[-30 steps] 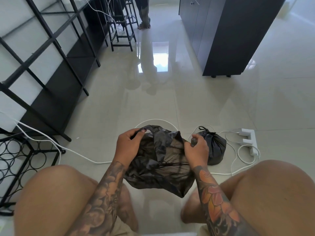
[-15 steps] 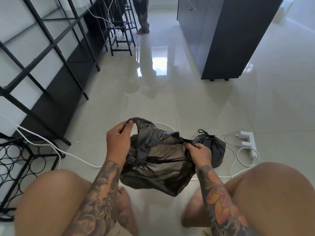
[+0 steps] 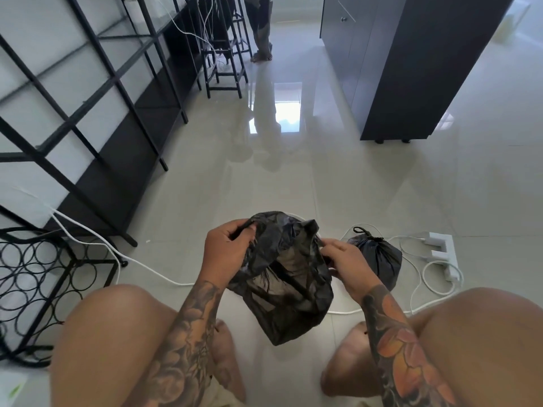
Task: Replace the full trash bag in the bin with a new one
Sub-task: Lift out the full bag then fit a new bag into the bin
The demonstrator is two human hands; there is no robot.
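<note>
A thin black trash bag (image 3: 289, 295) hangs in the air between my knees, its mouth partly spread. My left hand (image 3: 227, 252) grips the bag's rim on the left side. On the right side my right hand (image 3: 345, 262) pinches the opposite edge of the rim. Just behind my right hand, a tied-off full black trash bag (image 3: 377, 257) sits on the tiled floor. No bin shows in the head view.
White cables (image 3: 141, 261) run across the floor to a white power strip (image 3: 440, 249) at the right. Black metal shelving (image 3: 97, 118) and a wire rack (image 3: 38, 277) line the left. A dark cabinet (image 3: 405, 69) stands far right. Another person's legs (image 3: 261, 30) stand far back.
My hands have come closer together and risen a little, bunching the bag's rim. The bag hangs longer and narrower than before.
</note>
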